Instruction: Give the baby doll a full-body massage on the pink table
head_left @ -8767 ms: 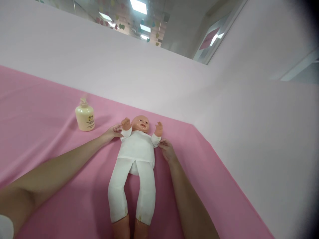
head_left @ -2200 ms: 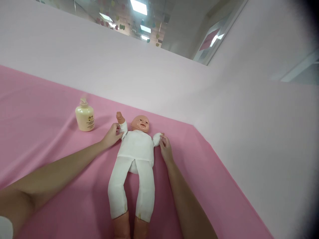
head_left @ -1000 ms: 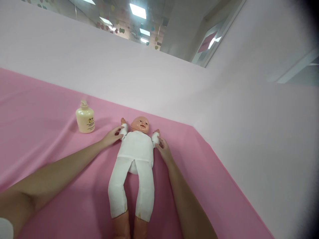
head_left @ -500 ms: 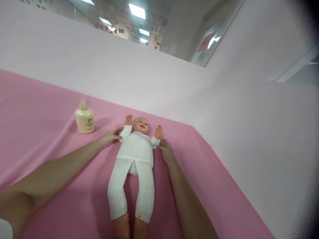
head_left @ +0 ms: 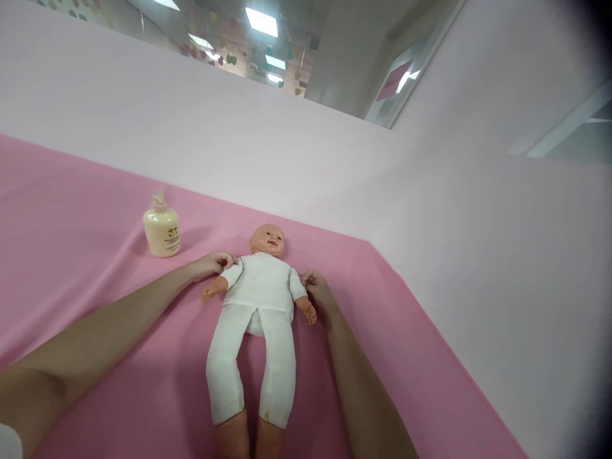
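A baby doll (head_left: pixel 261 299) in a white cloth suit lies on its back on the pink cloth (head_left: pixel 71 255), head away from me and bare feet toward me. Both of its arms point down beside its body. My left hand (head_left: pixel 210 264) grips the doll's upper arm at the shoulder on the left side. My right hand (head_left: pixel 318 294) pinches the sleeve of the doll's other upper arm on the right side. Both my forearms stretch in from the bottom of the view.
A cream pump bottle (head_left: pixel 162 227) stands on the pink cloth, left of the doll's head. A pale pink wall (head_left: pixel 287 146) rises behind the cloth and along its right edge.
The doll's arms, raised beside its head half a second ago, now lie lowered along its body. My hands stayed at its shoulders and turned the arms down.
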The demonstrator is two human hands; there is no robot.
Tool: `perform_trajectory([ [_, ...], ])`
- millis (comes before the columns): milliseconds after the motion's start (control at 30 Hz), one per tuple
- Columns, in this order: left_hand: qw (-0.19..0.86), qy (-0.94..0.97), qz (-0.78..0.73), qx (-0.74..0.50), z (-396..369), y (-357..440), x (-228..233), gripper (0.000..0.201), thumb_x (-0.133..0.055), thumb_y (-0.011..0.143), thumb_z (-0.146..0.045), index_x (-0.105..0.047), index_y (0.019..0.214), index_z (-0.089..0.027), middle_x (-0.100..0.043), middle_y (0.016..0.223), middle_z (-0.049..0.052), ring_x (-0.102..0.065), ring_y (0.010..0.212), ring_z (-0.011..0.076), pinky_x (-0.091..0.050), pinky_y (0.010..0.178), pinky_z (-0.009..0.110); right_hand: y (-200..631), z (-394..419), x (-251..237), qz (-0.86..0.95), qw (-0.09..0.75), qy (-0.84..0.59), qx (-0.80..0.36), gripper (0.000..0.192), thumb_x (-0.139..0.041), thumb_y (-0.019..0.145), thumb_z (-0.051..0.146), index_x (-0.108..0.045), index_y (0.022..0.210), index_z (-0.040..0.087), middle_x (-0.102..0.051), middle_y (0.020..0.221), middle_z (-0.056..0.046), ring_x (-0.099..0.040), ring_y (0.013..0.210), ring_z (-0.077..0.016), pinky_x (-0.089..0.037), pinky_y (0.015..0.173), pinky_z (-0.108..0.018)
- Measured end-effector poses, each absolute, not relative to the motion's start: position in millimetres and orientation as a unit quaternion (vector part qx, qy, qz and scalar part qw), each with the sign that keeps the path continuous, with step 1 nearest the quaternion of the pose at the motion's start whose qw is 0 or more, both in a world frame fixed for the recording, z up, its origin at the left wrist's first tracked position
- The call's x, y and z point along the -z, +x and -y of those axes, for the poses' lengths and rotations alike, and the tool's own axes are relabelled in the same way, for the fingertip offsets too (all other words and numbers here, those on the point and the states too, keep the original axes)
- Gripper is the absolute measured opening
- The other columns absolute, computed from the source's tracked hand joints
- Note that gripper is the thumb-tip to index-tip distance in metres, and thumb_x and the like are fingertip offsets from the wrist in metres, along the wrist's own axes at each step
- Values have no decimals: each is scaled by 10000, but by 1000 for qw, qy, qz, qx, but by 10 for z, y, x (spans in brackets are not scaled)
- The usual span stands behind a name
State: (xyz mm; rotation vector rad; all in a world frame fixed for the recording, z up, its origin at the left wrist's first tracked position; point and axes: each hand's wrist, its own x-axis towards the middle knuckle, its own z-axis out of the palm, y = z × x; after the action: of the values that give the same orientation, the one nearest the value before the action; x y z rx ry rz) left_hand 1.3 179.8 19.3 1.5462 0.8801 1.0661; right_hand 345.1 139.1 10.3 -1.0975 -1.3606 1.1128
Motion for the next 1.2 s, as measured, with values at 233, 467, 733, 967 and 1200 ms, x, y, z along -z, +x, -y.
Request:
perform_trajectory([
  [233,512,656,-351,-428,-1787,19,-193,176,-704,645,-239,-621,799,-216,-674,932,63,-646,961,265,-523,824,431,3426,-1377,-151,578,484,-460,-468,262,-639,589,231,-560,839,231,-658,912,2,-602,853,-151,-489,758,-269],
  [467,498,694,-348,-387,-1846,-17,-272,120,-701,611,-187,-596,670,-193,-689,945,70,-630,984,266,-516,835,418,3461,-1381,-171,607,473,-447,-457,211,-654,629,244,-644,839,224,-601,1191,-20,-592,1049,-169,-507,859,-285],
  [733,506,712,-342,-347,-1768,-84,-387,114,-665,607,-166,-566,556,-185,-685,1041,80,-619,1005,272,-532,792,386,3499,-1346,-241,637,442,-458,-436,105,-630,654,233,-689,740,222,-603,1144,-15,-596,1061,-185,-513,890,-305],
  [967,522,712,-326,-337,-1779,-92,-379,155,-674,592,-147,-652,738,-192,-691,1046,67,-632,989,261,-532,820,382,3550,-1422,-117,671,412,-447,-425,361,-580,639,178,-693,971,264,-590,1240,-11,-577,1135,-171,-493,957,-317],
  [1200,548,654,-340,-395,-1885,-47,-249,200,-710,667,-268,-671,847,-189,-712,960,84,-651,974,279,-521,844,405,3517,-1383,-141,664,418,-473,-400,364,-631,699,233,-691,1054,288,-597,1295,-14,-572,1193,-217,-469,1030,-382],
])
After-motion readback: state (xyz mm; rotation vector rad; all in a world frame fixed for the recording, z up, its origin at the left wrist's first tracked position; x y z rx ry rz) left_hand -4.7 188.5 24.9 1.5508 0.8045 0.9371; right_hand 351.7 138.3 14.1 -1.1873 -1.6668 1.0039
